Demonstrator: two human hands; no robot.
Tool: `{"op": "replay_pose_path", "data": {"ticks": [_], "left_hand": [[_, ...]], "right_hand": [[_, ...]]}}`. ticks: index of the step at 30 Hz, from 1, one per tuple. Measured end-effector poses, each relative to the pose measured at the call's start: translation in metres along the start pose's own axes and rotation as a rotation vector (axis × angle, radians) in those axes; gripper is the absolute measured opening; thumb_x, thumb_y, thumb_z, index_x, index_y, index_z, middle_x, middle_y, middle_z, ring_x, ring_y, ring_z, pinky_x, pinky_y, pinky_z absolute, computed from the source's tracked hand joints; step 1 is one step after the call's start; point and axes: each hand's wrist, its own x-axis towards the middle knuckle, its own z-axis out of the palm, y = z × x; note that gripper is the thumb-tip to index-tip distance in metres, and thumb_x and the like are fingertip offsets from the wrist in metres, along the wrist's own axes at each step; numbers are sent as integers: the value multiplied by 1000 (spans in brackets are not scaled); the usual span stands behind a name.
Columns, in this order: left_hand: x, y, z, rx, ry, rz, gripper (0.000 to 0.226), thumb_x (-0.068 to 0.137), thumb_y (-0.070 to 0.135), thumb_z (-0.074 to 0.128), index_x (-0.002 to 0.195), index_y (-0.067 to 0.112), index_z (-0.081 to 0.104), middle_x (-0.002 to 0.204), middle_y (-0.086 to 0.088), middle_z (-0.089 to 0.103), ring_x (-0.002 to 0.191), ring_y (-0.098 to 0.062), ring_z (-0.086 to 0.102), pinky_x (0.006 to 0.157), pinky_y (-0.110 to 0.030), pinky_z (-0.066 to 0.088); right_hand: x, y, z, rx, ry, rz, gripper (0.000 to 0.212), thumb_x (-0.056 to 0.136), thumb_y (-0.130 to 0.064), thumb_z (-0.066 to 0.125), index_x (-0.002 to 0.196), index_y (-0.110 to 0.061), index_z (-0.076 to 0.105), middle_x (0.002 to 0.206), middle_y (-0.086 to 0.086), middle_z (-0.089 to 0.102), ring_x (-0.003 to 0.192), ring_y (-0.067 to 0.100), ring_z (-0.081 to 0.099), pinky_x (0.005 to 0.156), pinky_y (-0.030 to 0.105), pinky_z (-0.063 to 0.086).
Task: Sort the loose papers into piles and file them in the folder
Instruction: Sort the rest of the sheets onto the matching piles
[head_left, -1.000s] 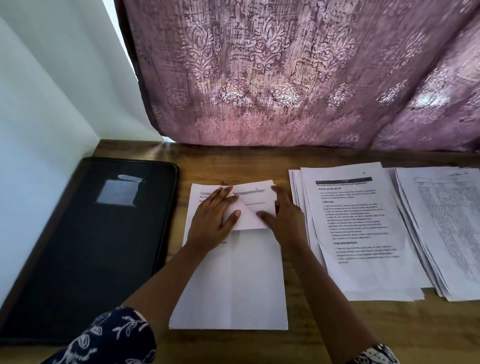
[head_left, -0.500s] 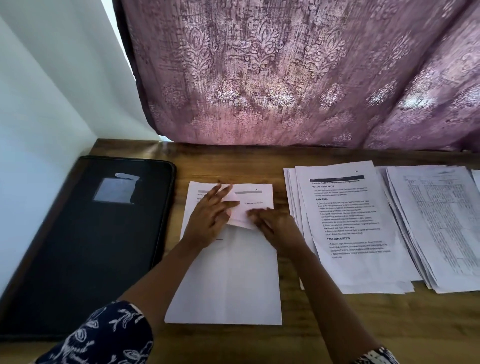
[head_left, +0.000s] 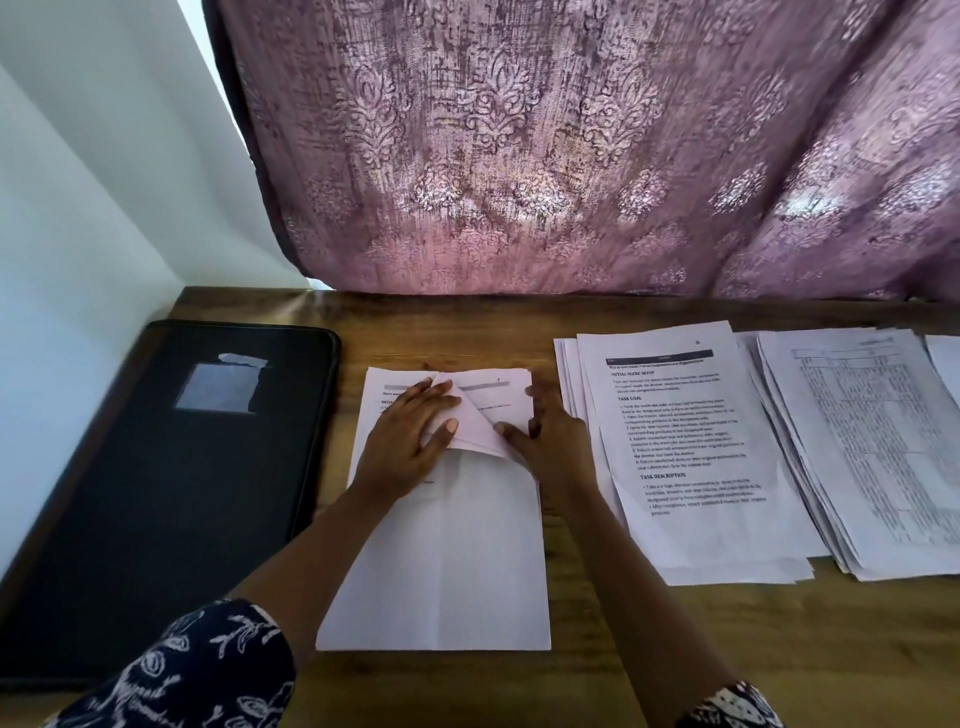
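Observation:
A closed black folder (head_left: 171, 467) lies flat at the left of the wooden desk (head_left: 467, 332). Beside it lies a white sheet (head_left: 441, 561), and a smaller folded paper (head_left: 480, 415) rests on its top end. My left hand (head_left: 410, 441) presses flat on the fold's left side, thumb on the flap. My right hand (head_left: 545, 441) lies spread on the right side, thumb touching the flap's lower corner. To the right sit a pile of printed text pages (head_left: 691, 457) and a pile of table pages (head_left: 872, 447).
A purple patterned curtain (head_left: 571, 156) hangs down to the desk's back edge. A white wall (head_left: 78, 234) closes the left side. Another sheet's corner (head_left: 946, 364) shows at the far right. Bare wood shows along the front edge.
My right hand slid left over the folded paper half a second ago and is back at its right side. My left hand has stayed on the fold's left part.

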Motion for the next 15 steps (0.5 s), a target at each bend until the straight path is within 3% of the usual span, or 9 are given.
{"op": "replay_pose_path", "data": {"ticks": [2, 4, 6, 9, 11, 14, 15], "left_hand": [[-1, 2, 0, -20, 19, 7, 56, 94, 51, 34, 134, 20, 55, 146, 6, 46, 141, -9, 31, 114, -32, 26], [-3, 4, -1, -61, 39, 7, 57, 95, 53, 34, 141, 21, 46, 149, 7, 40, 141, -11, 32, 114, -32, 27], [-4, 4, -3, -118, 64, 33, 60, 97, 58, 30, 146, 24, 34, 151, 11, 33, 142, -7, 29, 114, -26, 25], [-2, 6, -4, -159, 65, 57, 63, 97, 60, 26, 150, 25, 22, 156, 9, 23, 145, -7, 23, 115, -20, 22], [0, 5, -2, -104, 41, 23, 62, 96, 58, 33, 149, 27, 30, 158, 6, 23, 145, -10, 22, 112, -28, 28], [1, -2, 0, -11, 25, 27, 52, 92, 45, 37, 136, 24, 54, 154, 10, 29, 143, -9, 27, 105, -29, 36], [1, -3, 0, -1, 18, 29, 51, 91, 43, 36, 132, 24, 58, 152, 13, 30, 142, -8, 26, 103, -28, 36]], "right_hand": [[-3, -1, 4, 130, -5, -21, 62, 87, -27, 68, 141, -23, 37, 107, 6, 70, 93, 24, 67, 83, 31, 51], [-10, -1, 9, 88, -20, -249, 55, 91, -19, 63, 142, -20, 41, 125, 5, 64, 104, 25, 65, 90, 32, 50], [-14, 6, 17, -28, -53, -495, 43, 92, -19, 57, 134, -15, 53, 128, 7, 62, 110, 28, 63, 94, 42, 52], [-19, 17, 26, -204, -121, -629, 41, 92, -27, 55, 131, -13, 58, 134, 7, 57, 126, 26, 53, 109, 46, 38], [-21, 17, 25, -162, -170, -604, 40, 94, -25, 53, 131, -11, 58, 136, 7, 55, 130, 25, 49, 111, 35, 28], [-8, 6, 9, 21, -121, -443, 33, 94, -19, 52, 121, -4, 64, 128, 11, 62, 117, 29, 58, 101, 26, 37], [0, 5, 5, -24, -77, -407, 35, 94, -20, 51, 125, -5, 60, 131, 12, 59, 119, 28, 57, 102, 27, 37]]}}
